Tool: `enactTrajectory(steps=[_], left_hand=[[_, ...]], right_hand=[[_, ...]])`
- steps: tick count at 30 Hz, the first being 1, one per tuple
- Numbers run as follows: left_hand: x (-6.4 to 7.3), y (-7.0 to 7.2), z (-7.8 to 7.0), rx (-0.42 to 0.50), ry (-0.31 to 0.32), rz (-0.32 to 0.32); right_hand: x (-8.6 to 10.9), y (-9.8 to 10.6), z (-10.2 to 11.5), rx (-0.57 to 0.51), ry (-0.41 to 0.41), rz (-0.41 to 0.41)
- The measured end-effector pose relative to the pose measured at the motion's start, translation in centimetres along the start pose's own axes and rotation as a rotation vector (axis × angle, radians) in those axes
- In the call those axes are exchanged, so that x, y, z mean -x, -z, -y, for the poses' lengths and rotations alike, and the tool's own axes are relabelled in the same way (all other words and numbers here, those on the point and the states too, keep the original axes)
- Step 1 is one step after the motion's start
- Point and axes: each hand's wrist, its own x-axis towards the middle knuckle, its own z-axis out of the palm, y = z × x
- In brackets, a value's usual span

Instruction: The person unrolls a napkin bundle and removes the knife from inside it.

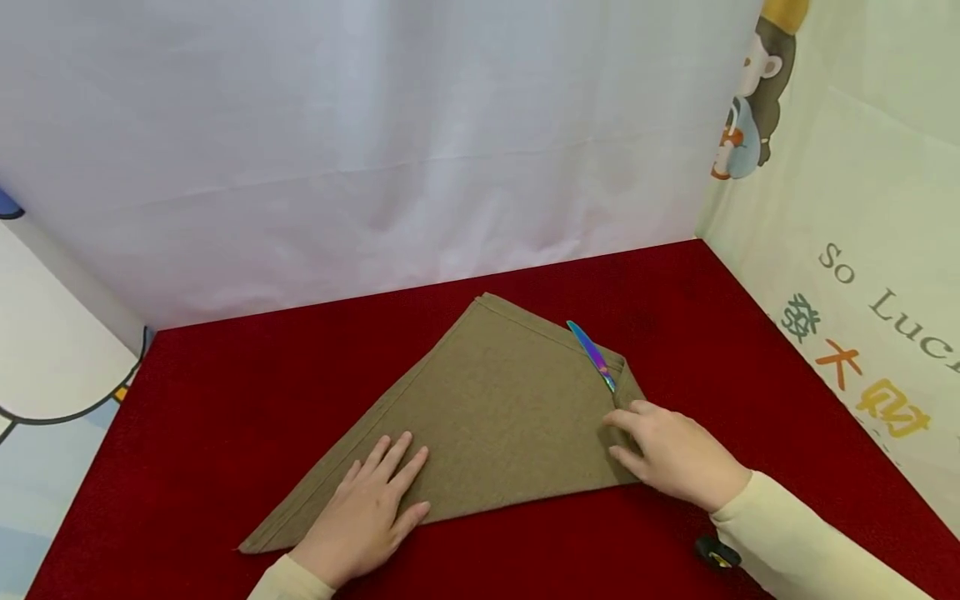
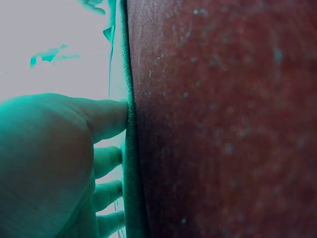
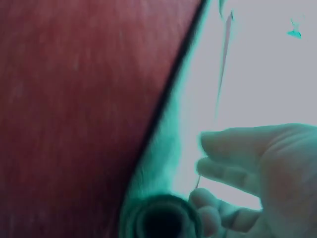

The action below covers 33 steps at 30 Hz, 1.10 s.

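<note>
A brown cloth napkin (image 1: 510,408), folded to a point at the back, lies on the red tabletop. Its right edge is turned over into a roll, whose open end (image 3: 163,223) shows in the right wrist view. An iridescent knife (image 1: 590,348) lies at that side, its blade bare and its lower part hidden under the turned cloth. My right hand (image 1: 675,454) has bent fingers and thumb about the rolled edge and holds it. With fingers spread, my left hand (image 1: 360,517) rests on the napkin's front left part, its thumb near the front edge.
The red tabletop (image 1: 262,392) extends around the napkin. A white curtain (image 1: 375,167) hangs behind it, and a printed cloth (image 1: 862,250) stands along the right. A small black object (image 1: 717,552) sits beside my right sleeve.
</note>
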Motion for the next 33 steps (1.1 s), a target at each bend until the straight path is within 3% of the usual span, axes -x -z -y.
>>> enactTrajectory(steps=[2,6,12,17,26,33], left_hand=[[0.0,0.1,0.0,0.003,0.0,-0.005],[0.0,0.2,-0.1,0.009,0.006,0.008],[0.1,0.3,-0.2,0.014,0.013,0.022],[0.0,0.2,-0.2,0.013,0.017,0.029],[0.0,0.2,0.1,0.019,0.017,0.031],[0.0,0.4,0.0,0.026,0.017,0.035]], right_hand=[[-0.3,-0.3,0.3,0.042,0.026,0.019],[-0.6,-0.5,0.1,0.113,-0.015,0.024],[-0.2,-0.1,-1.0,0.093,-0.056,0.009],[0.4,0.7,-2.0,0.019,-0.128,0.02],[0.8,1.5,-5.3,-0.242,-0.208,0.171],[1.5,1.5,-6.5,-0.318,-0.252,0.153]])
